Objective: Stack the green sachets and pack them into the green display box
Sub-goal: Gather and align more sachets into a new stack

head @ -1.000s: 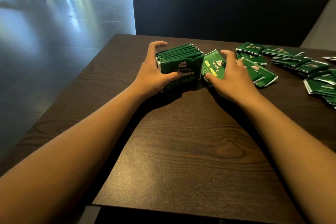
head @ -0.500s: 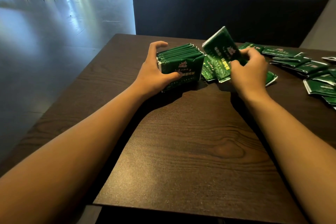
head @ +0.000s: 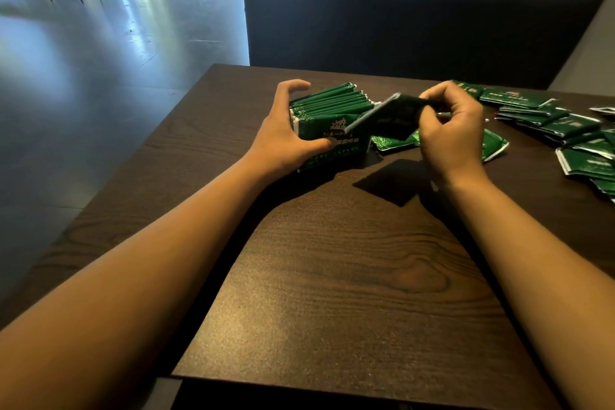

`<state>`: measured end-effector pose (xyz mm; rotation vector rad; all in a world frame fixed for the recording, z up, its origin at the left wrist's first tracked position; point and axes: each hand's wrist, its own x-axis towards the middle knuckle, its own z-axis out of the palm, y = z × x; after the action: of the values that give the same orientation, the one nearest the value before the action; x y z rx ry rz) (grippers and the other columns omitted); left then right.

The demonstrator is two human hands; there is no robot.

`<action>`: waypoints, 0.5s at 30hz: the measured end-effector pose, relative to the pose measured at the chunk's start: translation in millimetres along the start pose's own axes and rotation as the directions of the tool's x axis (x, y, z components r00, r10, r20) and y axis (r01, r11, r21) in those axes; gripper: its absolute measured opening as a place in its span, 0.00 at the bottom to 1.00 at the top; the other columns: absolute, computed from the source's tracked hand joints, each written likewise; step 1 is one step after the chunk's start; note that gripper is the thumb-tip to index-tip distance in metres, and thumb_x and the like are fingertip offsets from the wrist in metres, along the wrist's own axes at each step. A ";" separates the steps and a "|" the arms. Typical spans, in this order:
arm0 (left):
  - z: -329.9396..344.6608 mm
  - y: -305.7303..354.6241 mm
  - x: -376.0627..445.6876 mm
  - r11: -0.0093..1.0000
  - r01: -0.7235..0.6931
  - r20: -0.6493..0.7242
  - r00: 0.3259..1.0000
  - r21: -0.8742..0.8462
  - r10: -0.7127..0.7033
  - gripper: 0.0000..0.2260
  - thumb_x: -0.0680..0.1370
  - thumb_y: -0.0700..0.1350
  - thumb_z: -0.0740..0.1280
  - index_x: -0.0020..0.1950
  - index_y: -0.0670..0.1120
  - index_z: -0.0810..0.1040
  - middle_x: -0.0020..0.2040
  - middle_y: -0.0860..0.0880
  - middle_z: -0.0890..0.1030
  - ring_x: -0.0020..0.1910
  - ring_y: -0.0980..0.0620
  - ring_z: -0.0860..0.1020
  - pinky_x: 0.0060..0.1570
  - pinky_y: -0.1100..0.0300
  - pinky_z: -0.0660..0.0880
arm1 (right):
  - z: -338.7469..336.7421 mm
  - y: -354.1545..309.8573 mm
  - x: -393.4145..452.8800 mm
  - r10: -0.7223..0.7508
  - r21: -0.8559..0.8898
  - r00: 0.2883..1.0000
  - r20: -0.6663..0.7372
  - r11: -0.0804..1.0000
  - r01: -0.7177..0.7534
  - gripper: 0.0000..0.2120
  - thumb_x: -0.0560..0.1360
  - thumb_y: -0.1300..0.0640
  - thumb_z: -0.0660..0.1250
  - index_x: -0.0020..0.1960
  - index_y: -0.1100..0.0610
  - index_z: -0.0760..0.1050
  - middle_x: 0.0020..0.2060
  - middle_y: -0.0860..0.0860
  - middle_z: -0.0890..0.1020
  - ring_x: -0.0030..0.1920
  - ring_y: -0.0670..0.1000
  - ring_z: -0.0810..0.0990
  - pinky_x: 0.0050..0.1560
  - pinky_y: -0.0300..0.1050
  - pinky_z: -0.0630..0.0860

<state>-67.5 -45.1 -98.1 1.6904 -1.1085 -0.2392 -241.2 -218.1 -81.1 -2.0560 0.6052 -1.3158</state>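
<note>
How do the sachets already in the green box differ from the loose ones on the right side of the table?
The sachets in the green display box stand on edge, packed side by side; the loose sachets lie flat.
The boxed ones form one tidy row; the loose ones are scattered and overlapping.
The left hand holds the box around the boxed ones; no hand touches the loose ones.
Both sets are green.

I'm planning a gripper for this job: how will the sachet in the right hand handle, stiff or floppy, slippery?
The held sachet probably stays fairly flat: it juts out from the right hand toward the display box with little sag. Its glossy-looking wrapper suggests some slipperiness. It seems light, since a pinch at one end carries it.
</note>
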 end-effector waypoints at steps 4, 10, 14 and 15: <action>-0.2 -0.4 0.4 1.000 -0.002 0.012 1.000 -0.001 0.002 0.41 0.69 0.48 0.83 0.75 0.52 0.63 0.70 0.51 0.72 0.67 0.51 0.75 0.70 0.51 0.74 | 4.5 5.8 -1.7 -0.064 -0.175 0.993 0.095 0.981 0.080 0.03 0.71 0.60 0.66 0.44 0.55 0.77 0.43 0.51 0.77 0.43 0.48 0.74 0.43 0.39 0.71; -0.3 -0.1 -0.8 0.999 0.000 0.053 0.999 -0.041 0.003 0.44 0.67 0.52 0.83 0.75 0.52 0.62 0.71 0.49 0.71 0.67 0.52 0.75 0.66 0.59 0.75 | 3.8 5.7 -0.9 -0.103 -0.259 0.986 0.132 0.957 0.134 0.08 0.70 0.63 0.71 0.48 0.56 0.79 0.47 0.54 0.77 0.48 0.47 0.73 0.46 0.31 0.68; 1.0 -0.3 -0.3 0.998 -0.005 0.067 0.998 -0.058 0.009 0.44 0.67 0.51 0.83 0.75 0.53 0.61 0.70 0.49 0.72 0.65 0.54 0.76 0.63 0.62 0.76 | 6.1 -0.5 -5.2 -0.147 -0.221 0.977 0.155 0.959 0.179 0.11 0.69 0.65 0.72 0.50 0.56 0.79 0.48 0.53 0.78 0.47 0.41 0.71 0.48 0.24 0.66; 1.2 -0.8 -0.1 0.998 -0.014 0.065 0.998 -0.055 0.017 0.44 0.67 0.53 0.84 0.75 0.54 0.61 0.70 0.48 0.72 0.66 0.53 0.76 0.66 0.57 0.76 | 7.3 -2.3 -6.1 -0.157 -0.211 0.974 0.164 0.959 0.190 0.11 0.69 0.65 0.72 0.50 0.56 0.79 0.48 0.52 0.78 0.47 0.39 0.70 0.49 0.23 0.66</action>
<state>-67.8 -45.8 -99.3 1.6352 -1.1526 -0.3139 -236.8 -210.6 -85.7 -2.4148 0.5385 -1.2253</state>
